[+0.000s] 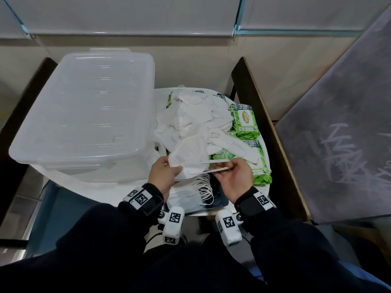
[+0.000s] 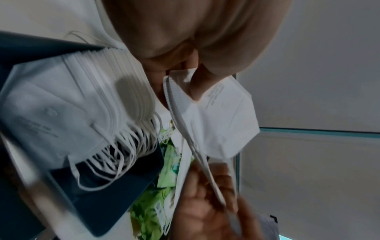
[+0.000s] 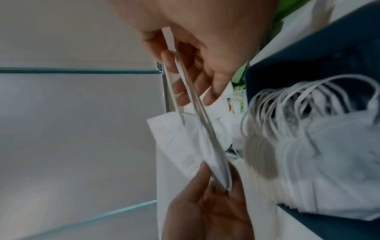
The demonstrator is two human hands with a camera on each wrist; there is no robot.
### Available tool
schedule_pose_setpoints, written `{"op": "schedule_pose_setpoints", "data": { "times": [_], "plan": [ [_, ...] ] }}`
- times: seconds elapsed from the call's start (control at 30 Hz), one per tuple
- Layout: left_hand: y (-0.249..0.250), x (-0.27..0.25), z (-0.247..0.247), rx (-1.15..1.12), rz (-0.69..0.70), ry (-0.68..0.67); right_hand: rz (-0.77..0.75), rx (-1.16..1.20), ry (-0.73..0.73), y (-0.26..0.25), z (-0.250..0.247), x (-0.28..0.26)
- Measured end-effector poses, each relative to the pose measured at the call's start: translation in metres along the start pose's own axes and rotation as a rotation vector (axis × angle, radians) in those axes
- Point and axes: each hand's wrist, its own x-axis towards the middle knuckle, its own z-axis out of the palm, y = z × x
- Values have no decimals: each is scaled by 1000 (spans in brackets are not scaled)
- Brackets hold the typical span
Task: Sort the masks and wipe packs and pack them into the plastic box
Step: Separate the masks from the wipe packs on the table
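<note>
Over on the left of the counter [image 1: 101,193] sits the plastic box [image 1: 84,115], lid on. Your left hand [image 1: 164,176] pinches a folded white mask [image 1: 190,153], its long axis running left-right. Your right hand [image 1: 232,178] grips its ear loops [image 1: 218,169], pulled rightward. Wipe packs [image 1: 246,121] lie right of the mask pile [image 1: 190,115].

reading "Sanicare" and "80" on upper green wipe pack [image 1: 246,121] | reading "FIBE" and "80" on lower green wipe pack [image 1: 259,157] | showing illegible small print on held mask [image 2: 222,112]
</note>
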Motion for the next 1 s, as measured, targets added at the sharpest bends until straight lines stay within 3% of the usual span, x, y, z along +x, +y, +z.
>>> {"op": "schedule_pose_setpoints", "data": {
  "times": [0.07,0.17,0.3,0.4,0.53,0.6,0.7,0.83,0.93,1.0],
  "plan": [
    [-3,-3,6,-12,-16,-22,-30,-69,-13,-4,14,-5],
    [2,-2,15,-187,-63,-80,-190,-453,-90,-4,20,3],
    [12,-2,10,-196,-82,-145,-188,-687,-282,-6,9,11],
    [14,-2,2,143,26,-211,-274,-851,-309,-8,2,14],
    [39,3,-17,792,489,-373,-304,-1256,-429,-12,-7,21],
    [51,5,-19,1147,649,-461,-292,-1362,-460,-7,-9,24],
    [45,9,-19,1592,695,-593,-238,-1423,-432,1,-13,30],
    [17,18,-33,1814,706,-619,-116,-1311,-350,-2,-26,32],
    [5,24,-44,1810,718,-612,-89,-1218,-315,-7,-35,31],
    [0,25,-42,1787,747,-635,-125,-1313,-309,-1,-36,34]
  ]
}}
